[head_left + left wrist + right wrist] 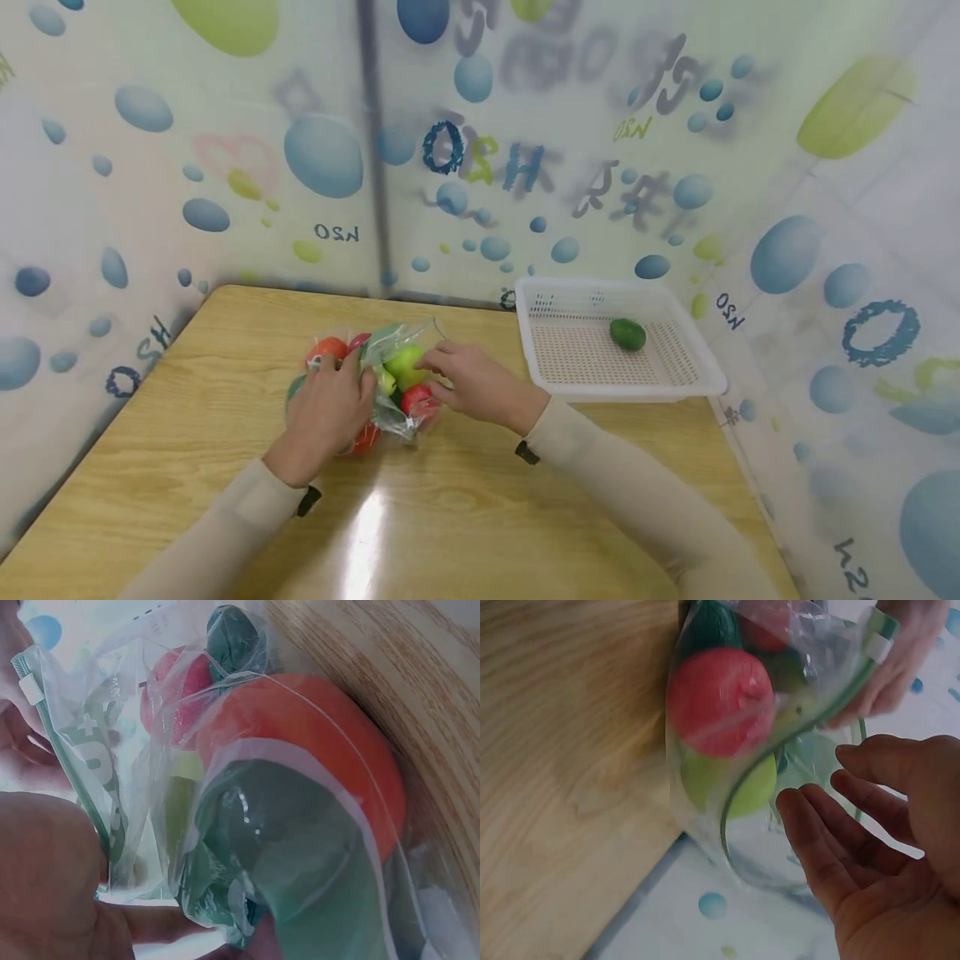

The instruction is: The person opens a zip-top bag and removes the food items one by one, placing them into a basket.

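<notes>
A clear zip bag [408, 432] full of toy-like fruit and vegetables lies on the table, its mouth spread open with a green zip strip [739, 780] and white slider [879, 647]. Inside show a red round fruit [720, 701], a green fruit [735, 784], an orange-red round one [307, 712] and dark green pieces. My left hand [333, 404] grips the bag's left side, fingers over its top. At the right side, my right hand [480, 383] hovers by the mouth with fingers loosely bent and nothing between them.
A white perforated basket [630, 390] stands at the table's back right, holding one dark green avocado-like fruit [627, 334]. The wooden table [465, 517] meets a patterned curtain [450, 242] at the back and sides.
</notes>
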Available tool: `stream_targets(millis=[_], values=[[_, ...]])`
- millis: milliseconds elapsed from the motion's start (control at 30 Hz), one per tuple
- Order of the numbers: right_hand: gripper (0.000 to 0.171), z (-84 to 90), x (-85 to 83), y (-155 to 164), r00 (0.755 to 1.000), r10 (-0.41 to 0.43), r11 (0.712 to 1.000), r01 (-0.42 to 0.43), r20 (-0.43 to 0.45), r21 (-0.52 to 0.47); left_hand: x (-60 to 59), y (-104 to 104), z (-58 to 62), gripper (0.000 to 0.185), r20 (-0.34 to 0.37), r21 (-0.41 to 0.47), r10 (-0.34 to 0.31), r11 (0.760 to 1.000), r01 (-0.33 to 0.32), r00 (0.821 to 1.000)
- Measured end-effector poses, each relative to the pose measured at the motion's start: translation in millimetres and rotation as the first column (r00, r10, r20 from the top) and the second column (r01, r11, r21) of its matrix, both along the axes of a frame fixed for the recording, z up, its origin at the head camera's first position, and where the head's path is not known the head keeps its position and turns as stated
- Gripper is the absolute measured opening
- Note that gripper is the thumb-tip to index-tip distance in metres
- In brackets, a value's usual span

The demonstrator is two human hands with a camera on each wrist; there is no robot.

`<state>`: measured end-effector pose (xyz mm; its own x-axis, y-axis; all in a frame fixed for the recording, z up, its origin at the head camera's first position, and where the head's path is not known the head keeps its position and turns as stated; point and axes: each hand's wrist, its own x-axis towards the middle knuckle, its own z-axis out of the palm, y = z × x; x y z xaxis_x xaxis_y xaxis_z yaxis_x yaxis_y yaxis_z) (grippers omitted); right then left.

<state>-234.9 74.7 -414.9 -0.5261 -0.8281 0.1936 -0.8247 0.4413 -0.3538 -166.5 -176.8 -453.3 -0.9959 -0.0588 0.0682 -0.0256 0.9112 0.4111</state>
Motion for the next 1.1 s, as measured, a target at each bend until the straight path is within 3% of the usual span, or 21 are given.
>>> stream_targets(millis=[300, 633, 1100], values=[[0.045, -17.9, -4.2, -33, 1.000, -0.008, 0.994, 0.008, 0.000, 0.109, -3.0, 0, 1.8, 0.065, -0.018, 0.000, -0.002, 1.000, 0.002, 1.000], [0.069, -28.7, -2.3, -50, 0.998, -0.057, 0.989, 0.057, -0.004, 0.140, -4.7, 0, 1.4, 0.044, -0.052, 0.021, -0.037, 0.999, 0.038, 0.998], [0.073, -36.9, -1.9, -57, 0.995, -0.095, 0.985, 0.098, -0.028, 0.139, -3.2, -2, 2.6, 0.046, -0.010, 0.066, -0.031, 0.997, 0.032, 0.999]])
